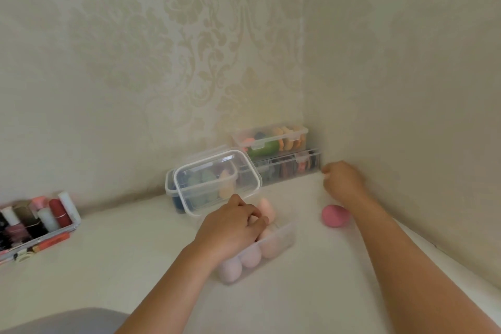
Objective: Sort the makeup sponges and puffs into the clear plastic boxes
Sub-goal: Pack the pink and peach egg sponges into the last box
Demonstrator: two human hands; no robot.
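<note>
Clear box (pixel 282 236) under curled left hand (pixel 233 228), right hand (pixel 343 180) fisted near wall corner

Left hand (pixel 235 228): palm down, fingers curled tight together, forearm bare and running in from bottom centre. Right hand (pixel 342 181): reached further forward, knuckles up, fingers folded into a loose fist, bare forearm stretched long from the lower right corner. Hands well apart, both a little blurred.

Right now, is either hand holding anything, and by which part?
The left hand pinches a pale sponge over the open box, gripping its lower end. The right hand is curled; whether it holds anything cannot be told.
</note>
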